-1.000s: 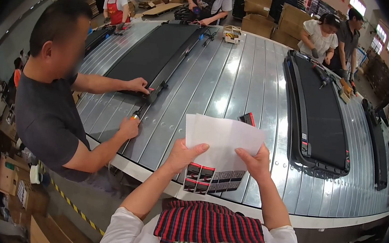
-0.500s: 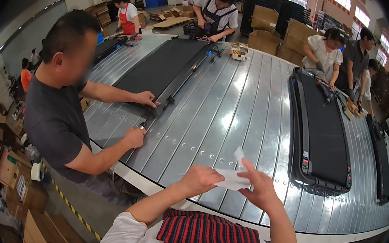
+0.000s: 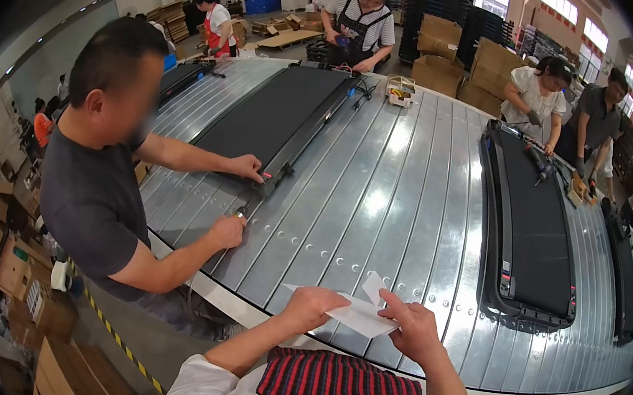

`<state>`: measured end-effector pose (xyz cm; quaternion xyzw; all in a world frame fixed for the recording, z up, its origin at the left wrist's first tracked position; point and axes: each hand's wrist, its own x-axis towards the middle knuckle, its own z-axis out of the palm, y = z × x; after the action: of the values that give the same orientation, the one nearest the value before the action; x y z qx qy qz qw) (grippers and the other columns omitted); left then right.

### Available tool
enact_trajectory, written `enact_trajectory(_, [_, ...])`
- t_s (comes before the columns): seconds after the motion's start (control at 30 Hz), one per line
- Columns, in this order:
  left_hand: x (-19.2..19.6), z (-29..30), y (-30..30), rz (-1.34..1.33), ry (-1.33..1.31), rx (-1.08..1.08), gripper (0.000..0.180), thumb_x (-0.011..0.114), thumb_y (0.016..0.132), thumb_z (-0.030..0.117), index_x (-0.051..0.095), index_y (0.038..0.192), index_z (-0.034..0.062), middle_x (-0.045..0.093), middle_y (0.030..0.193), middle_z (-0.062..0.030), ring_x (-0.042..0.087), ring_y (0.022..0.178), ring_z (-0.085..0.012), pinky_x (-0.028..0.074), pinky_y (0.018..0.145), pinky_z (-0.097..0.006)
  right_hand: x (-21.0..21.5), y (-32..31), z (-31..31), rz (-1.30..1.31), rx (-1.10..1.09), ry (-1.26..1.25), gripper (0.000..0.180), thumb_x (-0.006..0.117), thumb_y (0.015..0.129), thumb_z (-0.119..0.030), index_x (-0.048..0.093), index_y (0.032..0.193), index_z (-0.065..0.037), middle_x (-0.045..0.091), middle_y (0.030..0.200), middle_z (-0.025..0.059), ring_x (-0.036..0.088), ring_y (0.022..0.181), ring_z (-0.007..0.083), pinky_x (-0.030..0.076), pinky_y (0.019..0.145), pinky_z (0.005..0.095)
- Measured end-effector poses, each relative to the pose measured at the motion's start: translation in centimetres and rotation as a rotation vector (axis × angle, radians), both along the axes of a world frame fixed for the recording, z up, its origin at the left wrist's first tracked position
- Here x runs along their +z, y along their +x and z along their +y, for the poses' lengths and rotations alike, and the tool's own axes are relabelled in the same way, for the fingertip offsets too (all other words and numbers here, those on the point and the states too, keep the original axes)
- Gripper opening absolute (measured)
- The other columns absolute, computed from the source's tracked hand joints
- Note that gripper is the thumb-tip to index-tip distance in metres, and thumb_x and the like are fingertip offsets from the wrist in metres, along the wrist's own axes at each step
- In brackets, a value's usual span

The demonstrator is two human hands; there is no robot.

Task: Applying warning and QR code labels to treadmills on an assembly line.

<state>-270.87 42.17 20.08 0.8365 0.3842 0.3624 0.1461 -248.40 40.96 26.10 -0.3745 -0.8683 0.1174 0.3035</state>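
Observation:
A white sheet of paper (image 3: 361, 312) lies nearly flat just over the near edge of the ribbed metal conveyor (image 3: 410, 184), with one small corner sticking up. My left hand (image 3: 313, 307) presses on its left part. My right hand (image 3: 412, 329) pinches its right edge. Both forearms come up from the lower edge, above a red and black striped cloth (image 3: 343, 381) at my chest.
A person in a dark shirt (image 3: 93, 197) stands at my left, both hands on the end of a black treadmill (image 3: 279, 116). A second black treadmill (image 3: 533, 228) lies to the right. Other workers and cardboard boxes (image 3: 440, 52) ring the conveyor's far side.
The sheet, held upright and spread in both hands a second ago, has come down low and flat at the conveyor's near edge. The dark striped item seen under it earlier is out of sight.

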Motion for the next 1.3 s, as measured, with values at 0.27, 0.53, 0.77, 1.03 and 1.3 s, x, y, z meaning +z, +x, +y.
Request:
enact_trajectory(0.27, [-1.9, -1.0, -0.1, 0.065, -0.218, -0.057, 0.022, 0.061, 0.064, 0.007, 0.062, 0.086, 0.0098, 0.062, 0.079, -0.0084, 0.060, 0.070, -0.0245, 0.047, 0.060, -0.032, -1.1, -0.5, -0.4, -0.046, -0.025, -0.133, 0.060, 0.063, 0.057, 0.002, 0.046, 0.112, -0.013, 0.063, 0.074, -0.0002, 0.057, 0.062, 0.0238, 0.046, 0.057, 0.0321])
enact_trajectory(0.53, [-2.4, -1.9, -1.2, 0.086, -0.330, -0.053, 0.019, 0.061, 0.071, 0.017, 0.063, 0.090, 0.0152, 0.062, 0.077, -0.0062, 0.059, 0.068, -0.0246, 0.047, 0.057, -0.033, -1.6, -1.4, -0.8, -0.064, 0.026, -0.182, 0.058, 0.063, 0.063, -0.006, 0.041, 0.117, -0.014, 0.062, 0.072, 0.0007, 0.058, 0.063, 0.0225, 0.043, 0.056, 0.0321])
enact_trajectory(0.77, [-2.8, -2.5, -2.0, 0.065, -0.187, -0.027, 0.023, 0.057, 0.066, 0.007, 0.063, 0.086, 0.0150, 0.062, 0.076, -0.0051, 0.059, 0.067, -0.0229, 0.047, 0.056, -0.032, -2.9, -1.2, -1.3, -0.007, 0.037, -0.265, 0.062, 0.062, 0.062, -0.002, 0.040, 0.118, -0.013, 0.062, 0.075, 0.0025, 0.058, 0.067, 0.0248, 0.046, 0.060, 0.0336])
enact_trajectory(1.03, [-2.9, -3.7, -1.3, 0.148, -0.178, 0.033, 0.015, 0.058, 0.067, 0.009, 0.063, 0.080, 0.0131, 0.062, 0.072, -0.0053, 0.060, 0.064, -0.0226, 0.047, 0.054, -0.030, -5.1, 1.5, -2.6, 0.111, -0.098, -0.344, 0.057, 0.065, 0.063, 0.000, 0.045, 0.114, -0.013, 0.062, 0.076, 0.0054, 0.059, 0.068, 0.0241, 0.047, 0.060, 0.0314])
enact_trajectory(1.3, [-2.1, -4.4, 1.5, 0.112, -0.217, 0.123, 0.017, 0.056, 0.069, 0.011, 0.062, 0.085, 0.0143, 0.061, 0.071, -0.0048, 0.059, 0.065, -0.0232, 0.046, 0.054, -0.032, -5.4, 6.2, -2.5, 0.412, -0.116, -0.493, 0.044, 0.060, 0.073, -0.003, 0.043, 0.114, -0.005, 0.062, 0.070, 0.0094, 0.059, 0.063, 0.0140, 0.045, 0.058, 0.0237])
